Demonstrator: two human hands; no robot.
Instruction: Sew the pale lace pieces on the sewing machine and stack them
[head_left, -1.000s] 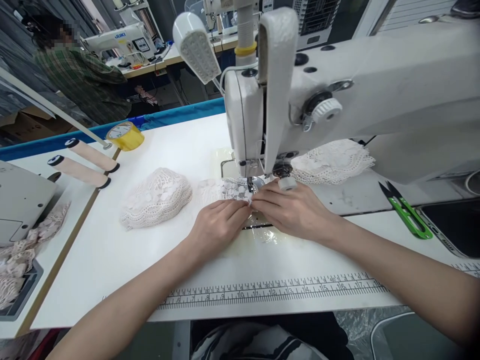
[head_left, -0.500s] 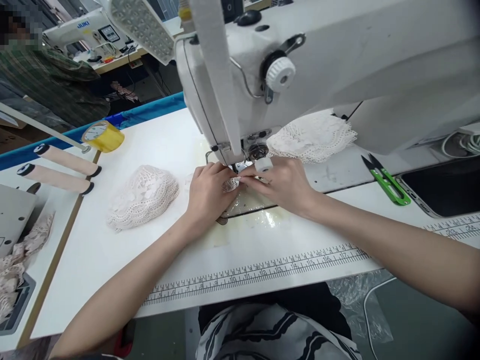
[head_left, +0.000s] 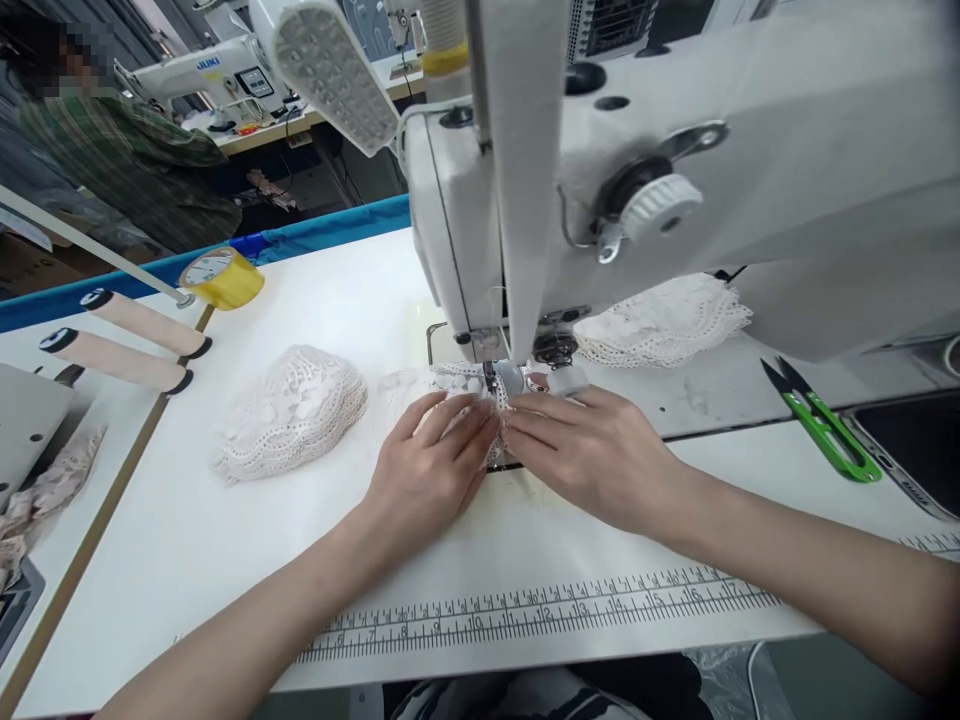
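Observation:
A small white lace piece (head_left: pixel 466 381) lies under the needle (head_left: pixel 490 378) of a white sewing machine (head_left: pixel 675 180). My left hand (head_left: pixel 429 468) rests on the lace just left of the needle, fingers stretched out flat and pressing it down. On the right side of the needle my right hand (head_left: pixel 589 448) lies with fingers extended, fingertips on the lace edge. The two hands' fingertips almost meet in front of the presser foot.
A heap of white lace pieces (head_left: pixel 289 410) sits to the left, another heap (head_left: pixel 664 318) behind the machine arm. Green thread snips (head_left: pixel 825 425) lie at right, yellow tape roll (head_left: pixel 223 276) and two thread cones (head_left: pixel 120 340) at left. A person in a plaid shirt (head_left: pixel 127 160) works behind.
Both hands have drawn back slightly toward me from under the presser foot and flattened on the lace. The camera view has shifted.

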